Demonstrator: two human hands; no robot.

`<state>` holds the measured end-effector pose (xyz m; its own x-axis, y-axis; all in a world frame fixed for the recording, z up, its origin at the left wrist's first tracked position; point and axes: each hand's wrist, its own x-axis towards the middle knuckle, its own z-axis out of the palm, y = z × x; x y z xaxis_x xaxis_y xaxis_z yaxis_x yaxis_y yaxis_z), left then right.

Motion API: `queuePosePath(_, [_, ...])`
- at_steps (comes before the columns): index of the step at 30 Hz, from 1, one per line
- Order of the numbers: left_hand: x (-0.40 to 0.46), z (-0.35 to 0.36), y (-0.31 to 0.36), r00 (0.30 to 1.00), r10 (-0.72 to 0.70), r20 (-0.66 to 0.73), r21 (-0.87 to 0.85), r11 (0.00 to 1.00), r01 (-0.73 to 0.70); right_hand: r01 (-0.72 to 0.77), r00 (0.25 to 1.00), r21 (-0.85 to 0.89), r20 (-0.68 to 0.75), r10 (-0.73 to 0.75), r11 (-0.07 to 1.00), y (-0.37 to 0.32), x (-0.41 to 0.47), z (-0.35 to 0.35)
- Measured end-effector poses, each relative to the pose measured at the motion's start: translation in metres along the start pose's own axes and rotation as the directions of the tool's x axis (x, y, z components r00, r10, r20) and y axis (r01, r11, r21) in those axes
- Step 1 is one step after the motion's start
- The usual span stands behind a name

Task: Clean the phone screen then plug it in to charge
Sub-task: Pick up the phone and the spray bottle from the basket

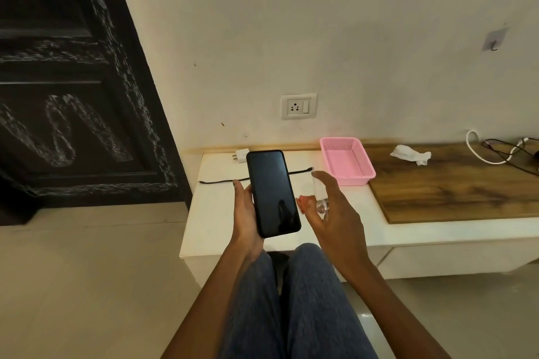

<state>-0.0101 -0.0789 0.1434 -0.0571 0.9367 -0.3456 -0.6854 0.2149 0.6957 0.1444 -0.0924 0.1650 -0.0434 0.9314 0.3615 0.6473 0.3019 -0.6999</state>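
Left hand (246, 210) grip clamped on phone (273, 193), screen up and tilted toward right hand (329, 207), likely for spraying. Right grip closed round small clear spray bottle (320, 198), just beside phone. Cable (221, 181) and adapter (241, 154) on worktop (215, 218) beyond left grip, socket (298, 106) above.

text: none legible | phone (273, 192) screen: dark, blank | charger (241, 154): no readable marking

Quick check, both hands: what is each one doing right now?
Left hand: grips the phone, dark screen facing up.
Right hand: holds a small clear spray bottle beside the phone.
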Motion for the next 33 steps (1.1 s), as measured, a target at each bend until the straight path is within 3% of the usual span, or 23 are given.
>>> queuePosePath(5, [0.004,-0.005,0.005,0.999,-0.001,-0.037,-0.03,1.0,0.0,-0.094,0.994,-0.029,0.053,0.096,0.995,0.021,-0.021,0.007])
queuePosePath(13, [0.007,-0.009,0.003,0.999,-0.012,-0.046,-0.034,0.999,0.01,-0.112,0.988,0.152,-0.091,0.127,0.982,0.041,0.002,0.012])
queuePosePath(20, [0.017,-0.015,-0.006,0.997,-0.054,-0.058,0.002,0.999,0.055,-0.215,0.975,0.144,-0.033,0.222,0.966,0.103,0.038,0.03])
queuePosePath(24, [0.026,-0.017,-0.012,0.995,-0.074,-0.073,0.025,0.997,0.076,-0.313,0.944,0.087,-0.084,0.32,0.946,0.137,0.056,0.041])
queuePosePath(29, [0.037,-0.017,-0.02,0.991,-0.096,-0.095,0.022,0.995,0.099,-0.462,0.851,0.157,-0.199,0.487,0.873,0.166,0.077,0.051])
queuePosePath(33, [0.044,-0.016,-0.024,0.988,-0.117,-0.104,0.019,0.993,0.119,-0.483,0.824,0.146,-0.256,0.505,0.863,0.184,0.087,0.061])
